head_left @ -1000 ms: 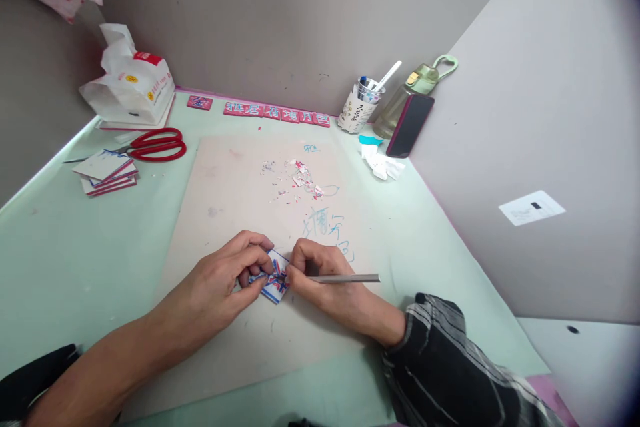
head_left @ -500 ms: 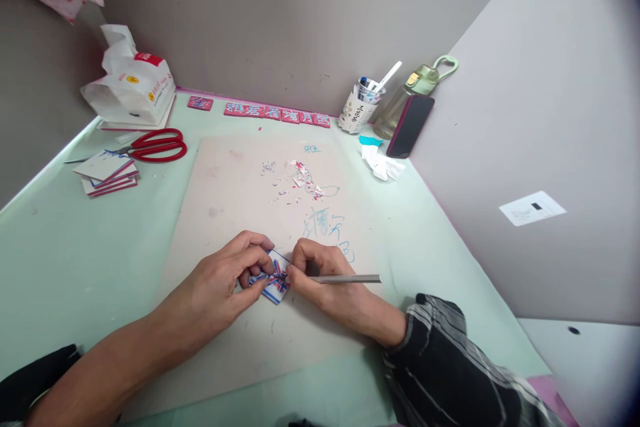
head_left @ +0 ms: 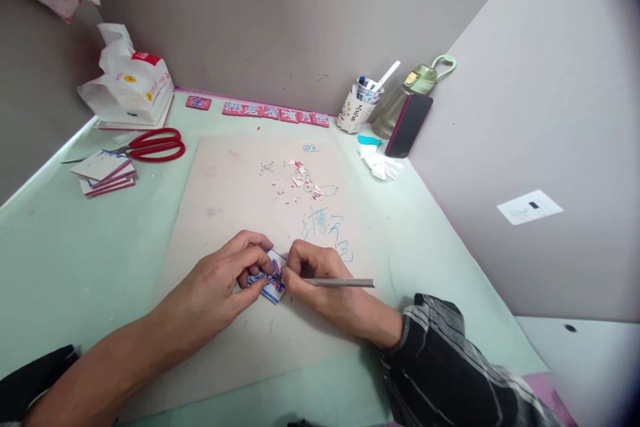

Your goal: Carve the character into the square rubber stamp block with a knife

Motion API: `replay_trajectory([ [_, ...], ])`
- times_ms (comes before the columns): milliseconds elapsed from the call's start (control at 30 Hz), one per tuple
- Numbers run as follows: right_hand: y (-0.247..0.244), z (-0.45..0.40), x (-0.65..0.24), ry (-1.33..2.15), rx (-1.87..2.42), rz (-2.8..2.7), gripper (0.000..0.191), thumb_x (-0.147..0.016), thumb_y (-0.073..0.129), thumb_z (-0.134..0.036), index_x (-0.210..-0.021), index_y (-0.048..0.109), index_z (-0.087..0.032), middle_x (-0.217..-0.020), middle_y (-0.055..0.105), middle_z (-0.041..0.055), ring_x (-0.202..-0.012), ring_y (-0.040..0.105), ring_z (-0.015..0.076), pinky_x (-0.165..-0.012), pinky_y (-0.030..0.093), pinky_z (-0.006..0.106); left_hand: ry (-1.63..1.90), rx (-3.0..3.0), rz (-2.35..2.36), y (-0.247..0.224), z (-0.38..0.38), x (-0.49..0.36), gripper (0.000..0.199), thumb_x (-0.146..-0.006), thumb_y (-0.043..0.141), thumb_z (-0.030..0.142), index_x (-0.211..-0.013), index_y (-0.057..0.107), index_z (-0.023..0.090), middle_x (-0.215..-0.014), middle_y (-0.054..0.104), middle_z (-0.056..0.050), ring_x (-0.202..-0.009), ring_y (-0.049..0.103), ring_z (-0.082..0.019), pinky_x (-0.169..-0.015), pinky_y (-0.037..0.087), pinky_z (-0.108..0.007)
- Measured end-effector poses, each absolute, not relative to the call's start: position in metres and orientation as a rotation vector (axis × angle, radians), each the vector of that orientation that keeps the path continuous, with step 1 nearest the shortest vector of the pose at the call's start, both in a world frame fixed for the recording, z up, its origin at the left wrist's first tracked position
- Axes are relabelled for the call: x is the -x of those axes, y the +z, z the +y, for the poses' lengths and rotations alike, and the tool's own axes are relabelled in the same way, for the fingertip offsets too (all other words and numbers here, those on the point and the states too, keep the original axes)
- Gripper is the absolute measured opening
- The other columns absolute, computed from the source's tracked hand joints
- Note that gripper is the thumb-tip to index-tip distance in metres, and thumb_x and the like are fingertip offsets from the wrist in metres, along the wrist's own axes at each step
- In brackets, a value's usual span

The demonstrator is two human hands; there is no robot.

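Observation:
A small white card (head_left: 275,293) with blue and red marks lies on the beige board, tilted like a diamond. My left hand (head_left: 240,270) grips its left side, with the fingers curled over the face and the thumb at the lower edge. From the right, my right hand (head_left: 320,280) pinches a slim metal craft knife (head_left: 345,282) like a pen. Its handle points right, and the tip meets the middle of the card close to my left fingertips. The fingers partly hide the blade and the card's marks.
Paper scraps (head_left: 303,178) and blue handwriting mark the board (head_left: 225,173). Red-handled scissors (head_left: 157,145) and stacked cards (head_left: 107,173) lie left. Behind are carved red tiles (head_left: 285,113), a paper bag (head_left: 130,87), a pen cup (head_left: 356,110), a bottle (head_left: 395,110), a phone (head_left: 410,125) and crumpled tissue (head_left: 380,163).
My right hand and the craft knife have shifted slightly left, and the handle's outer end sits a little lower. My left hand stays on the card.

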State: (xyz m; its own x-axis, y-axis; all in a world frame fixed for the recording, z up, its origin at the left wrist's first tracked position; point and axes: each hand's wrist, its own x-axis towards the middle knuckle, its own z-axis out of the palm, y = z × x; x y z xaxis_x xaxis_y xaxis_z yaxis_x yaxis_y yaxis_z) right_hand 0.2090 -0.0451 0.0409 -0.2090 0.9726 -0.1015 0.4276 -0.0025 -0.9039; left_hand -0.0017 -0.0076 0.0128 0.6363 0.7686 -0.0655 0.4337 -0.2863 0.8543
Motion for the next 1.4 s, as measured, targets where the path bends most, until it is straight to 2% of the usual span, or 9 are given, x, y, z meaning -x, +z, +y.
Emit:
replay_trajectory([
  [367,0.032,-0.044,-0.211,1.293,1.336,-1.567,0.023,-0.085,0.064,-0.025,-0.068,0.048,-0.021,-0.064,0.051,-0.0053,-0.061,0.041,0.0113,-0.056,0.03,0.026,0.461,-1.937,0.956,0.012,-0.007,0.001,0.015,-0.095,0.052,0.032,-0.091,0.065,0.026,-0.125,0.054,0.0,-0.073,0.055,-0.01,-0.071,0.048,-0.028],
  [800,0.032,-0.042,-0.214,1.227,1.361,-1.619,0.025,-0.087,0.061,-0.024,-0.067,0.045,-0.021,-0.061,0.045,-0.0068,-0.058,0.035,0.0101,-0.052,0.026,0.025,0.599,-1.921,0.986,0.019,-0.003,0.003,0.014,-0.093,0.051,0.03,-0.084,0.061,0.024,-0.117,0.061,-0.001,-0.074,0.06,-0.012,-0.068,0.053,-0.027],
  [900,0.033,-0.043,-0.215,1.215,1.389,-1.637,0.026,-0.087,0.061,-0.025,-0.067,0.045,-0.021,-0.06,0.044,-0.0069,-0.057,0.034,0.0101,-0.052,0.026,0.025,0.78,-1.978,1.137,0.025,0.0,0.009,0.018,-0.096,0.048,0.031,-0.098,0.065,0.028,-0.123,0.06,-0.002,-0.09,0.064,-0.017,-0.075,0.056,-0.031],
  [1000,0.034,-0.042,-0.215,1.2,1.406,-1.628,0.026,-0.086,0.061,-0.025,-0.067,0.044,-0.022,-0.06,0.044,-0.007,-0.057,0.034,0.0101,-0.051,0.025,0.025,0.801,-2.044,1.224,0.023,-0.005,0.012,0.024,-0.096,0.05,0.032,-0.118,0.06,0.03,-0.123,0.058,-0.003,-0.095,0.063,-0.02,-0.079,0.058,-0.036],
  [1033,0.034,-0.042,-0.215,1.199,1.4,-1.619,0.026,-0.086,0.061,-0.025,-0.066,0.044,-0.022,-0.06,0.045,-0.0069,-0.057,0.035,0.0102,-0.051,0.026,0.025,0.746,-2.07,1.218,0.021,-0.009,0.01,0.03,-0.094,0.057,0.035,-0.123,0.056,0.03,-0.121,0.058,-0.003,-0.094,0.063,-0.021,-0.08,0.058,-0.038],
  [1100,0.034,-0.042,-0.215,1.199,1.379,-1.6,0.025,-0.085,0.06,-0.024,-0.066,0.044,-0.022,-0.061,0.047,-0.0063,-0.058,0.037,0.0103,-0.053,0.028,0.025,0.611,-2.158,1.202,0.014,-0.017,0.004,0.057,-0.082,0.074,0.039,-0.132,0.047,0.03,-0.123,0.057,-0.005,-0.1,0.063,-0.026,-0.083,0.059,-0.044],
  [1167,0.034,-0.041,-0.215,1.2,1.363,-1.587,0.024,-0.085,0.06,-0.023,-0.066,0.044,-0.022,-0.062,0.047,-0.006,-0.059,0.037,0.0105,-0.054,0.029,0.025,0.563,-2.284,1.208,0.008,-0.025,-0.003,0.074,-0.074,0.081,0.037,-0.137,0.042,0.028,-0.127,0.056,-0.008,-0.109,0.061,-0.032,-0.09,0.057,-0.051],
  [1300,0.039,-0.041,-0.218,1.295,1.297,-1.584,0.025,-0.086,0.061,-0.023,-0.067,0.044,-0.022,-0.063,0.045,-0.0063,-0.06,0.036,0.0105,-0.054,0.028,0.025,0.605,-2.35,1.092,0.005,-0.026,-0.006,0.068,-0.081,0.059,0.016,-0.143,0.035,0.029,-0.126,0.059,-0.009,-0.117,0.06,-0.031,-0.099,0.053,-0.053],
  [1400,0.045,-0.041,-0.221,1.412,1.24,-1.556,0.026,-0.086,0.063,-0.025,-0.068,0.045,-0.022,-0.064,0.045,-0.0058,-0.06,0.038,0.0111,-0.056,0.031,0.025,0.58,-2.244,0.947,0.008,-0.019,0.004,0.08,-0.079,0.047,0.006,-0.151,0.026,0.035,-0.143,0.053,-0.006,-0.133,0.053,-0.027,-0.111,0.047,-0.05],
])
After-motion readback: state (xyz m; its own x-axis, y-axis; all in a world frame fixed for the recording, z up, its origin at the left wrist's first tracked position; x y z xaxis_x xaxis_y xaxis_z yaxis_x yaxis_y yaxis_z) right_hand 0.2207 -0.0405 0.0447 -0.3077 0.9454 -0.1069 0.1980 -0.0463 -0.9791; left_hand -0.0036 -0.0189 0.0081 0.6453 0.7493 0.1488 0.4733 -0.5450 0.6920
